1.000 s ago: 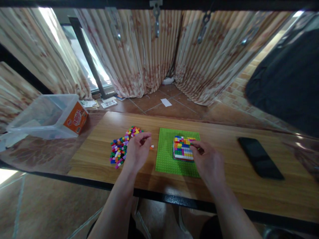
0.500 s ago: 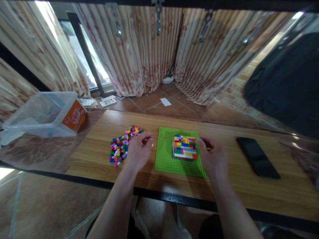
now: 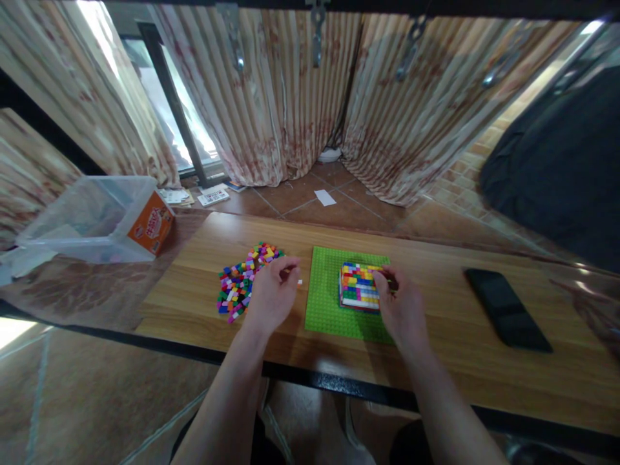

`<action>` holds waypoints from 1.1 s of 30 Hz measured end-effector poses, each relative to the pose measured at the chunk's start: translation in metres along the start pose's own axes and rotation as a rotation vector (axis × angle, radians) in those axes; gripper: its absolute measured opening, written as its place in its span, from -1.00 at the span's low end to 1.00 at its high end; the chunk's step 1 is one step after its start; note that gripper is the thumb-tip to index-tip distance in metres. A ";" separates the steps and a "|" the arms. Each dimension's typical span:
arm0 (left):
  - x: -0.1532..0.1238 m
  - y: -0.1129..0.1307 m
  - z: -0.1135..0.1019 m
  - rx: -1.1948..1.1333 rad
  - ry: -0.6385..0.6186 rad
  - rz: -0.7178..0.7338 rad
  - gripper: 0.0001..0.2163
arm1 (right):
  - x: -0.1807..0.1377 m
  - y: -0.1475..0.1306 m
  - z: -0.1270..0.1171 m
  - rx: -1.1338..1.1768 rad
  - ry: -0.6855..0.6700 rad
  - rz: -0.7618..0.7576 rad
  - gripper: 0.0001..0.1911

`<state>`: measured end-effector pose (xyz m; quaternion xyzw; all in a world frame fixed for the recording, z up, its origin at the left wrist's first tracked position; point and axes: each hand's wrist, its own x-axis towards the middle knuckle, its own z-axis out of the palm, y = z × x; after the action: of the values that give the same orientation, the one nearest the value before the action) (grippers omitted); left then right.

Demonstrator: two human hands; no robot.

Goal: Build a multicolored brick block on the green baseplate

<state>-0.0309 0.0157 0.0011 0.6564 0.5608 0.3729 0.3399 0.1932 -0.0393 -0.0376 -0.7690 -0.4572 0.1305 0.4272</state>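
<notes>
A multicoloured slab of toy building bricks (image 3: 357, 284) stands on a green studded baseplate (image 3: 322, 303). Over the slab's right side is my right hand (image 3: 402, 300), thumb and fingers drawn together; whatever they pinch is hidden. My left hand (image 3: 274, 290) hovers at the right side of a pile of loose bricks (image 3: 235, 287). Its thumb and index finger are curled into a pinch, and I cannot see what is between them. One small white brick (image 3: 299, 281) shows just right of the left fingertips.
A black phone (image 3: 506, 310) lies on the wooden table (image 3: 194, 258) at the right. Beyond the table's left end sits a clear plastic bin (image 3: 97, 219) with an orange label. Curtains (image 3: 271, 97) hang behind. Dark cloth (image 3: 557, 168) fills the far right.
My right hand has moved left, from beside the brick slab to over its right edge. The left hand stays pinched near the pile. The view has shifted slightly.
</notes>
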 end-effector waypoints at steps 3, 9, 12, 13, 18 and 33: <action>0.001 -0.005 -0.004 0.006 0.013 -0.001 -0.82 | -0.001 0.002 0.001 -0.010 -0.022 -0.014 -0.49; 0.004 -0.019 -0.020 0.062 0.066 -0.047 -0.82 | -0.001 0.007 -0.001 -0.107 -0.012 -0.036 -0.49; 0.000 -0.021 -0.021 0.201 -0.049 0.026 -0.83 | -0.002 0.001 -0.005 -0.130 0.038 -0.047 -0.51; -0.002 -0.021 -0.018 0.267 -0.089 0.063 -0.84 | -0.003 -0.002 -0.007 -0.129 0.075 -0.059 -0.52; -0.009 -0.015 0.001 0.573 -0.138 0.150 -0.85 | -0.008 -0.018 -0.012 -0.074 0.200 -0.139 -0.60; -0.005 -0.019 0.011 0.687 -0.144 0.189 -0.85 | -0.006 -0.016 -0.010 0.039 0.338 -0.260 -0.69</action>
<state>-0.0306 0.0133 -0.0213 0.8057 0.5651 0.1451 0.1021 0.1863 -0.0465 -0.0199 -0.7061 -0.4720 -0.0475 0.5257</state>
